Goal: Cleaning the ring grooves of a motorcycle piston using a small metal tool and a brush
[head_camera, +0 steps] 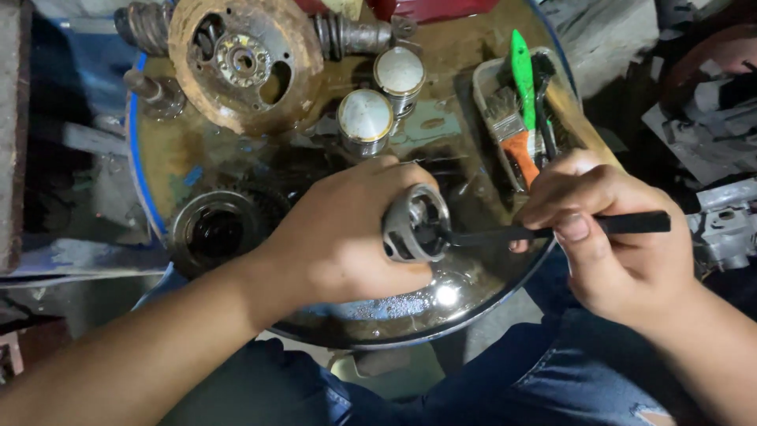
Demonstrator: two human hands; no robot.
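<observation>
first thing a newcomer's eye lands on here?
Dead centre: the left hand grips a small grey metal piston, open end turned toward the right hand, which pokes a slim black tool into it. Both work over a round, oily drum top. Next comes the big rusty disc at the top left, then the green and orange brushes in a tray at the upper right.

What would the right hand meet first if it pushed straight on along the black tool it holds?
The right hand points left along the black tool, whose tip already sits in the metal piston held by the left hand. It would likely meet the piston first.
</observation>
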